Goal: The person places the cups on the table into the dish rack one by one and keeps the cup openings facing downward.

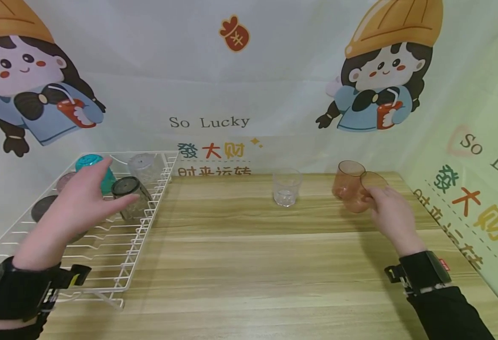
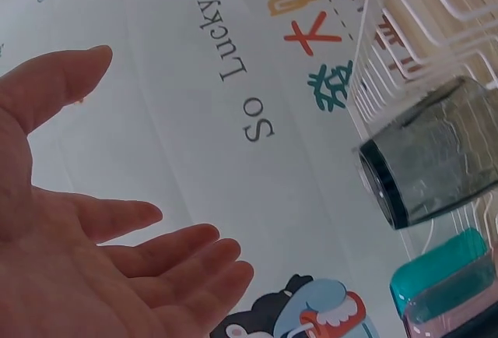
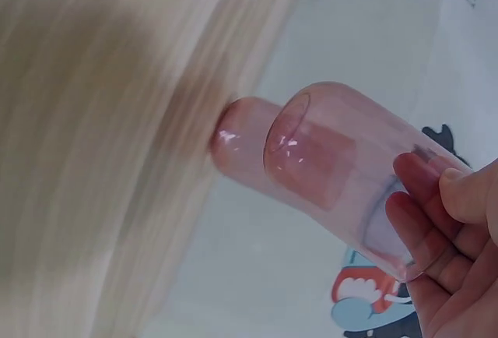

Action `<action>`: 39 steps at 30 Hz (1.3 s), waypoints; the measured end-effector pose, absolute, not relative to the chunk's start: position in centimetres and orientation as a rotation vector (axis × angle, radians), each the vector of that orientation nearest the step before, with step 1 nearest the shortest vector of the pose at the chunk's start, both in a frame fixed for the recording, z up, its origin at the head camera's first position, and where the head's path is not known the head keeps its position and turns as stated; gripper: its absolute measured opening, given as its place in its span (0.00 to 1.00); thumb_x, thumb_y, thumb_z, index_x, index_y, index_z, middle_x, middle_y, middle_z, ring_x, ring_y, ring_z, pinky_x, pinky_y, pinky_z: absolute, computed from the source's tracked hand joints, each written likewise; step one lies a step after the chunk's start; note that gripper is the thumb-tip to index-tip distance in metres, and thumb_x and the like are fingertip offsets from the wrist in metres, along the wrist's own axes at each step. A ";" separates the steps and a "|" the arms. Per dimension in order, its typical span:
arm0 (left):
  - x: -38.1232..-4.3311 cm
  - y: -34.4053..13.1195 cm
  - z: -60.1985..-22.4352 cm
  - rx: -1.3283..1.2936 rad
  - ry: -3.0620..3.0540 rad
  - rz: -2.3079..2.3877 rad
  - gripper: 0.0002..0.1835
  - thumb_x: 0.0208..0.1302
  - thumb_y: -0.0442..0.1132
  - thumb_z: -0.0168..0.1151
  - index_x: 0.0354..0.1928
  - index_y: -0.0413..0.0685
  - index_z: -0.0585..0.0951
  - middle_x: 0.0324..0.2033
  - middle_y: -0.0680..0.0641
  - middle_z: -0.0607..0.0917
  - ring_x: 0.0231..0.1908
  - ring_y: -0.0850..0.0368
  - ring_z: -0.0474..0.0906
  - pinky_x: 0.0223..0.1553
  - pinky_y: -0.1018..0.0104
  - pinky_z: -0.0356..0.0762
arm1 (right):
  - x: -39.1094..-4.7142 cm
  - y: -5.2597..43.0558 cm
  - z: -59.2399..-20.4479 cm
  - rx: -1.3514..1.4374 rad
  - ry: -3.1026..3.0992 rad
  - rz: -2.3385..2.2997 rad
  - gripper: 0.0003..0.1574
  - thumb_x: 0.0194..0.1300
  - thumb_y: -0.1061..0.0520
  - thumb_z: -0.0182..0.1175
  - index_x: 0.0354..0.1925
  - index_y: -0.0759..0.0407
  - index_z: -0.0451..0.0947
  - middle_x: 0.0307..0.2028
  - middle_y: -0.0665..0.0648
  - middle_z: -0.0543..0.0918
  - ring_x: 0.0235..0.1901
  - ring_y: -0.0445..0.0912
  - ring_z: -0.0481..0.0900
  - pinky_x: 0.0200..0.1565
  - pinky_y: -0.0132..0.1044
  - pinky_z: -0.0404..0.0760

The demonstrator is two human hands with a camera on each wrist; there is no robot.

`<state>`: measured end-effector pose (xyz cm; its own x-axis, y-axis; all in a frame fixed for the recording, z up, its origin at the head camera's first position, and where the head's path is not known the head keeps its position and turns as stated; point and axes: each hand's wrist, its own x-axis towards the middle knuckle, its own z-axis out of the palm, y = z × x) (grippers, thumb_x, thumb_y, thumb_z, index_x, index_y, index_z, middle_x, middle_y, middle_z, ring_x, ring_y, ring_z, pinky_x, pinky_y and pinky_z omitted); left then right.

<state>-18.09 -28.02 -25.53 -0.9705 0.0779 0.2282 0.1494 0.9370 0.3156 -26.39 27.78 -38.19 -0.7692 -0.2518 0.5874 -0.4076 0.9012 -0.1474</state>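
Observation:
My right hand [image 1: 393, 218] pinches a see-through pink-orange glass [image 3: 334, 151] near its rim between thumb and fingers. In the head view this glass tilts and overlaps a similar pink-orange glass [image 1: 345, 177] standing upright on the wooden table. On the left, my left hand [image 1: 76, 200] is held over a white wire rack [image 1: 139, 231], thumb and fingers spread and holding nothing. Nearest its thumb is a dark grey glass [image 1: 125, 186], bottom up in the rack. A teal glass [image 1: 90, 160] stands behind the hand, partly hidden by it.
A clear glass [image 1: 286, 190] stands upright at the table's back middle. The rack also bears a clear glass [image 1: 141, 164], a pink glass [image 1: 64, 181] and a dark glass [image 1: 42, 208]. A printed cloth [image 1: 274, 94] hangs behind the table and along its right side.

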 end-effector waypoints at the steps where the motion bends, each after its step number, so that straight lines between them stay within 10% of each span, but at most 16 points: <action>1: -18.1 -27.8 -25.6 -0.177 -2.883 -0.497 0.58 0.51 0.62 0.64 0.70 0.30 0.46 0.63 0.25 0.56 0.60 0.28 0.52 0.53 0.30 0.55 | -26.3 27.6 -38.1 0.481 -2.473 0.363 0.10 0.56 0.68 0.59 0.40 0.66 0.75 0.32 0.63 0.82 0.35 0.60 0.76 0.50 0.54 0.71; 39: -17.6 -20.3 -26.2 -0.417 -2.693 -0.712 0.54 0.52 0.58 0.65 0.72 0.38 0.49 0.67 0.35 0.56 0.64 0.37 0.51 0.59 0.37 0.54 | -25.3 20.9 -35.4 0.700 -2.188 0.615 0.09 0.57 0.73 0.58 0.38 0.69 0.76 0.31 0.62 0.81 0.35 0.54 0.77 0.62 0.47 0.60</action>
